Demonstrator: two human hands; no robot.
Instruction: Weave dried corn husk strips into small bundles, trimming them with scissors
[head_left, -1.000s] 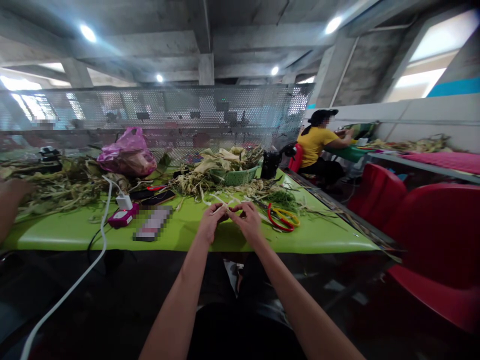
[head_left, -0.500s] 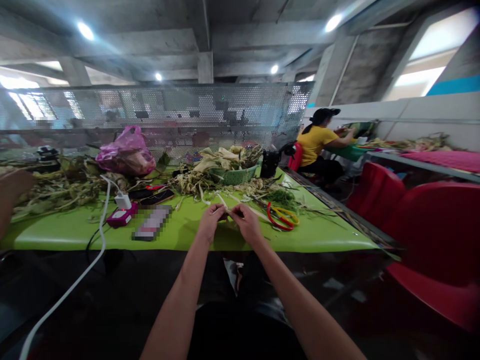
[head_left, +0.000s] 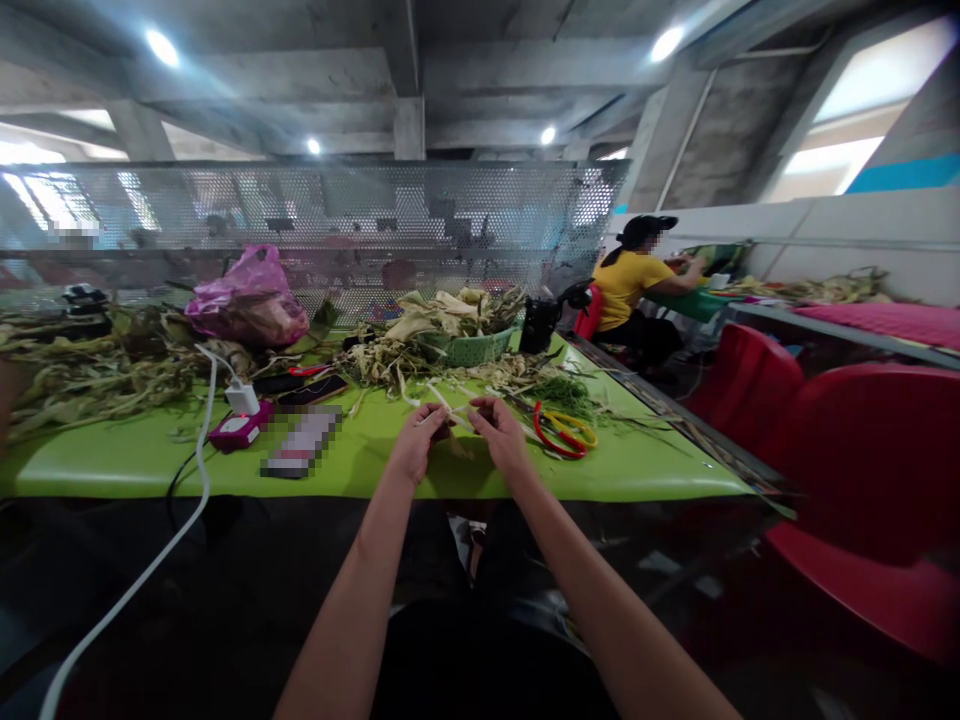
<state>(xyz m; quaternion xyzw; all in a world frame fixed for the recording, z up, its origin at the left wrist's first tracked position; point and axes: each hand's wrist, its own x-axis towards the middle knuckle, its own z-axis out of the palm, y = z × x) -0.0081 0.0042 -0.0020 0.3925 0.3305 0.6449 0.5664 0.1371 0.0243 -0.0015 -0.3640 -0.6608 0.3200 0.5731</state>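
Observation:
Over the front of the green-covered table (head_left: 360, 478), my left hand (head_left: 421, 436) is closed in a pinch on pale strips of dried husk (head_left: 441, 398). Close by on its right, my right hand (head_left: 497, 430) has thumb and forefinger pinched together on a thin strip from the same husk. A small gap separates the two hands, with pale strip ends crossing between and above them. Right of my right hand lie scissors or pliers with red and yellow looped handles (head_left: 564, 432); their working end is hard to make out.
Behind my hands stands a green basket (head_left: 469, 350) heaped with dry husks. A phone (head_left: 304, 442), a purple power socket (head_left: 238, 428) with a white cable, and a pink plastic bag (head_left: 251, 300) are at left. Red chairs (head_left: 870, 450) and a seated person in yellow (head_left: 634, 285) are at right.
My hands have moved slightly apart, my right hand shifting right, so the strip between them shows more. The arm at the far left has mostly left the view.

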